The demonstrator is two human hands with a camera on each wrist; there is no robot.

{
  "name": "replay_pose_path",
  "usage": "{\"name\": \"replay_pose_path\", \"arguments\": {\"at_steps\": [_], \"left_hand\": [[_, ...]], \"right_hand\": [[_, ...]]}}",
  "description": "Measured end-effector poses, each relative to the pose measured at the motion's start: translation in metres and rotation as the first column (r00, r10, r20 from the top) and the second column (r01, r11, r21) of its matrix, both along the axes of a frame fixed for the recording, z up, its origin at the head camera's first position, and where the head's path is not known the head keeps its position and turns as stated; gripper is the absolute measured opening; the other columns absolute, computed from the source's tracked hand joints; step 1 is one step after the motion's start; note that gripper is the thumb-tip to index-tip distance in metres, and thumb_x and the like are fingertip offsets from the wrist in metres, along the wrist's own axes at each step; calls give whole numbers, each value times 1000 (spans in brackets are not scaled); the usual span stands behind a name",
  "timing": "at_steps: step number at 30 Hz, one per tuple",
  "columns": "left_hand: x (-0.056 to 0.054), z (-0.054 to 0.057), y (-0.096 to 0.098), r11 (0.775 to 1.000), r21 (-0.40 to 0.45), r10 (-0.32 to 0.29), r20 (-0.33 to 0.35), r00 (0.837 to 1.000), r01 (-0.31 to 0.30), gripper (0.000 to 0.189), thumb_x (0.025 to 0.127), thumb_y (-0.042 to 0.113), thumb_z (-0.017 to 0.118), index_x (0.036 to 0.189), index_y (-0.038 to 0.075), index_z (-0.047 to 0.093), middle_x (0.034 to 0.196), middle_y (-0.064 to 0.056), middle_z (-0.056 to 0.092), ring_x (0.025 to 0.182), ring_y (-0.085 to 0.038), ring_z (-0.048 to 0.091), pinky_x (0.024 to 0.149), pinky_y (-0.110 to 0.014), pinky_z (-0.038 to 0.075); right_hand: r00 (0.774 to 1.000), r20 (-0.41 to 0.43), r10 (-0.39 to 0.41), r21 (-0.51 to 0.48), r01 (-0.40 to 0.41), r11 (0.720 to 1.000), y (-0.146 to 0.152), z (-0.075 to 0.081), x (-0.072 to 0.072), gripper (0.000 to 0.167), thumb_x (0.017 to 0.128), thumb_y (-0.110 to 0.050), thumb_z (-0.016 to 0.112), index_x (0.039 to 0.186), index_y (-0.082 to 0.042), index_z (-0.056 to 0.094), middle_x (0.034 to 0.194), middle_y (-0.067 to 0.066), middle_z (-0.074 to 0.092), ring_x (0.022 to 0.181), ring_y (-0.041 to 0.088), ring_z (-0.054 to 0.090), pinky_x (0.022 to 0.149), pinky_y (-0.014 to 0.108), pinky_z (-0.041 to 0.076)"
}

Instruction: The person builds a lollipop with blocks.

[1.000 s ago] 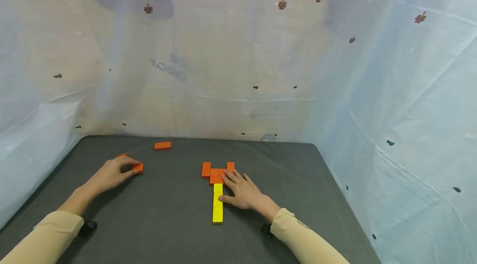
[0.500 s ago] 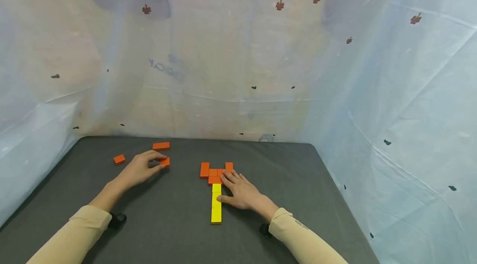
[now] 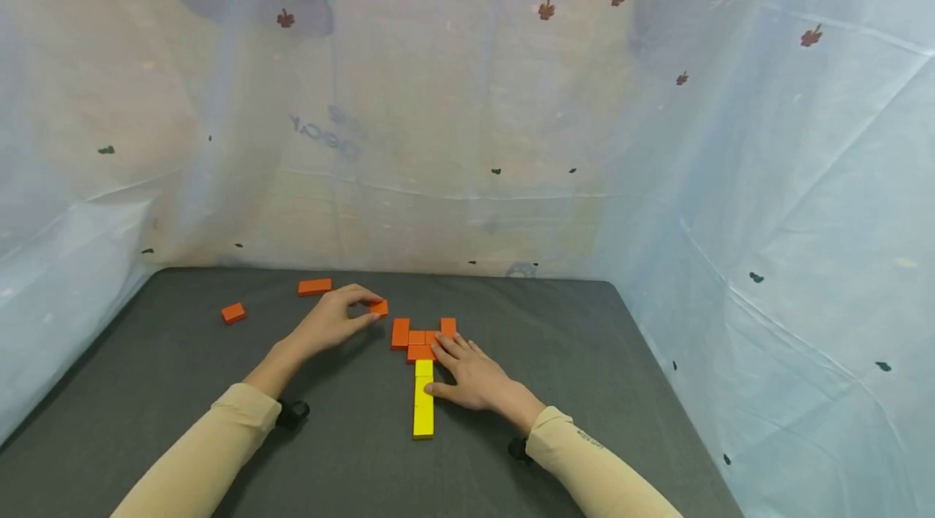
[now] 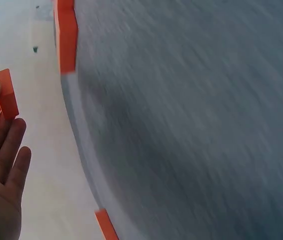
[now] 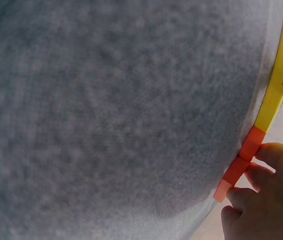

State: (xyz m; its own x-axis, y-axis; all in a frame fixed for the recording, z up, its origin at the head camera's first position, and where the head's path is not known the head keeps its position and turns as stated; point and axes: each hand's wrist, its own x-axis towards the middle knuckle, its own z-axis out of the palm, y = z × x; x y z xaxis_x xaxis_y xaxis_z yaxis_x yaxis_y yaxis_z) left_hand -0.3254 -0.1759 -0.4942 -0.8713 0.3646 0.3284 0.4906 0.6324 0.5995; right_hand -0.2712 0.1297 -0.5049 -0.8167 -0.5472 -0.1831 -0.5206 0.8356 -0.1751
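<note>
My left hand (image 3: 332, 321) pinches a small orange block (image 3: 379, 308) between thumb and fingertips, just left of and beyond the arrangement of blocks. In the left wrist view the thumb lies over one side of that block (image 4: 8, 97). My right hand (image 3: 475, 382) lies with fingers spread, its fingertips on the right part of the joined orange blocks (image 3: 420, 353) and its thumb at the edge of a yellow strip (image 3: 423, 412) of blocks. Two upright orange blocks flank the group, the left one (image 3: 400, 334) in full sight. Right fingers hide part of the group.
A long orange block (image 3: 315, 287) lies near the table's back edge. Farther left sits a small orange block (image 3: 234, 313). The dark grey table (image 3: 599, 420) is bordered by a pale printed plastic sheet (image 3: 409, 209) behind and at the sides.
Carrying the small orange block, my left hand has travelled right, from the table's left side to close by the orange group. The right hand has stayed in place.
</note>
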Motion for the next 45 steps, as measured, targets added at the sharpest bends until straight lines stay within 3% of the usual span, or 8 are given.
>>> {"name": "replay_pose_path", "arguments": {"at_steps": [5, 11, 27, 36, 45], "left_hand": [[-8, 1, 24, 999, 25, -33, 10, 999, 33, 30, 98, 21, 76, 126, 11, 74, 125, -9, 68, 116, -31, 65, 100, -57, 53], [-18, -2, 45, 998, -6, -61, 31, 998, 61, 31, 99, 25, 75, 126, 11, 74, 125, -7, 68, 116, -29, 65, 100, -53, 54], [-44, -9, 70, 991, -119, -47, 155, 987, 66, 31, 99, 24, 75, 127, 11, 73, 126, -8, 69, 116, -30, 64, 100, -51, 54], [-46, -15, 71, 982, -177, -37, 192, 981, 72, 30, 98, 21, 75, 126, 10, 75, 124, -10, 70, 115, -30, 65, 100, -51, 53], [-44, -16, 71, 983, -168, -41, 211, 977, 77, 24, 101, 19, 70, 122, 10, 76, 121, -9, 71, 113, -30, 65, 100, -52, 54]], "right_hand": [[1000, -1, -7, 15, 7, 1000, -2, 2, -1, 83, 101, -68, 50, 166, -22, 27, 173, -4, 17, 160, 25, 13, 128, 47, 17], [1000, -15, 4, 16, -4, 1000, -2, 2, -2, 83, 101, -69, 49, 166, -22, 27, 173, -4, 16, 160, 26, 13, 128, 49, 18], [1000, -21, 21, 3, -21, 1000, -3, 2, -6, 83, 101, -68, 49, 167, -22, 26, 173, -4, 16, 160, 26, 13, 129, 48, 16], [999, -23, 29, 17, -28, 999, -3, 2, -5, 83, 101, -68, 49, 166, -21, 27, 173, -3, 16, 160, 27, 14, 128, 48, 17], [1000, -17, 22, 12, -21, 1000, -2, 2, -3, 83, 101, -67, 50, 166, -21, 28, 173, -4, 16, 160, 27, 14, 128, 49, 18]]}}
